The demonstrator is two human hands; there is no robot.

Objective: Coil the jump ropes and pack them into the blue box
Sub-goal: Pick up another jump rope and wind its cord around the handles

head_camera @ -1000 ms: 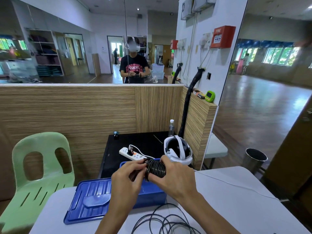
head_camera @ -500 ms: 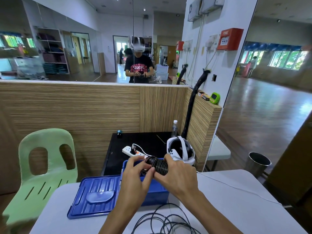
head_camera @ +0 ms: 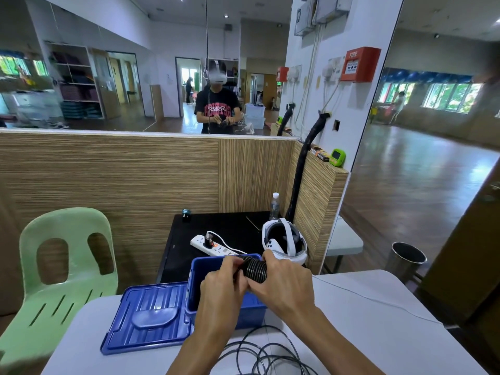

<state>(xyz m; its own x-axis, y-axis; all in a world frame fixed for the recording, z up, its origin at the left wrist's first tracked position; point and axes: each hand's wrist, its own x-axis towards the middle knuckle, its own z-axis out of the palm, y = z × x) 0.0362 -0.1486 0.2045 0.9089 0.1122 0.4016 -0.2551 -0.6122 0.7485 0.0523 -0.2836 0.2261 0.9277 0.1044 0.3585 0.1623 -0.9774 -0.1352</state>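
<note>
Holding the coiled jump rope (head_camera: 254, 269) between both hands, the person keeps it in the air just over the open blue box (head_camera: 197, 282). The left hand (head_camera: 221, 289) closes its fingers around the bundle's left end, and the right hand (head_camera: 284, 285) wraps the right end, thumb under and fingers over, so both grips are snug on the rope rather than spread. Only a short banded stretch of black wraps shows between them.

The bundle's long axis runs roughly left to right, tilted a little so the right end sits higher and farther away, pointing toward the white headset (head_camera: 285, 243) behind the box. The wraps circle that axis like thread on a spool.

To do this step well, I judge the wraps should stay tight and side by side while the tail is tucked or the last turn locked; loosening either hand early would probably let them spring apart. Turning the bundle to lie along the box's longer side before lowering it looks sensible, since the opening seems narrow. One hand should hold the locking turn until the bundle rests inside.

Outward from the hands, the box lid (head_camera: 148, 319) lies flat on the white table (head_camera: 378, 334) just left of the box, and a loose black rope (head_camera: 265, 355) sprawls in open loops near the table's front edge, not yet coiled.
</note>
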